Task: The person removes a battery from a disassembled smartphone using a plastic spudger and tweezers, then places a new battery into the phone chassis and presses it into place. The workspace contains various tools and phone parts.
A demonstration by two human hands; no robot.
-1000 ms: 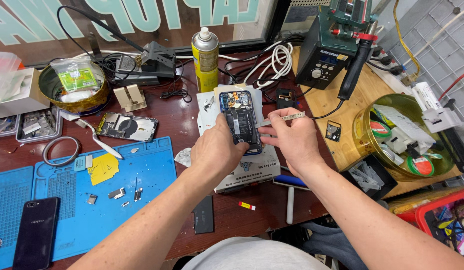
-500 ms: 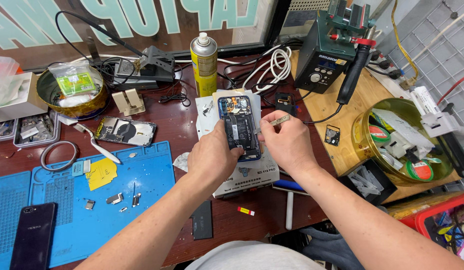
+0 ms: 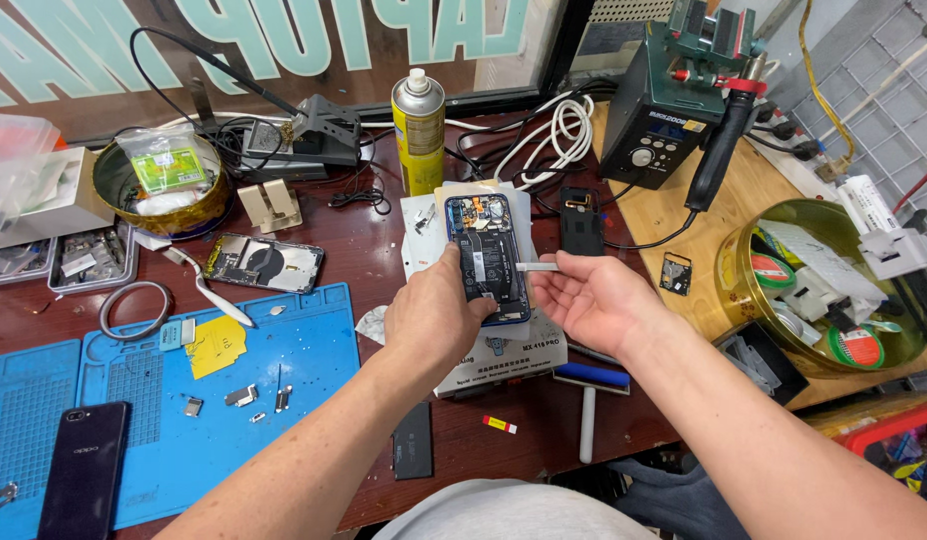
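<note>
My left hand (image 3: 439,320) grips the lower edge of an opened smartphone (image 3: 487,252) with its back cover off, its battery and circuit board showing. The phone rests over a white box (image 3: 504,345) on the dark red bench. My right hand (image 3: 591,300) is palm up just right of the phone, pinching a thin white strip (image 3: 537,267) between thumb and fingers. The strip's tip points toward the phone's right edge.
A blue work mat (image 3: 184,400) at left holds small metal parts, a yellow pad and a dark phone (image 3: 84,470). Another opened phone (image 3: 264,263), a yellow spray can (image 3: 419,130), a soldering station (image 3: 674,100), a black back cover (image 3: 582,220) and a brass bowl (image 3: 814,290) of tape rolls surround me.
My right hand has turned palm up and moved off the phone to the right, with the white strip in its fingers. My left hand stays on the phone's lower edge.
</note>
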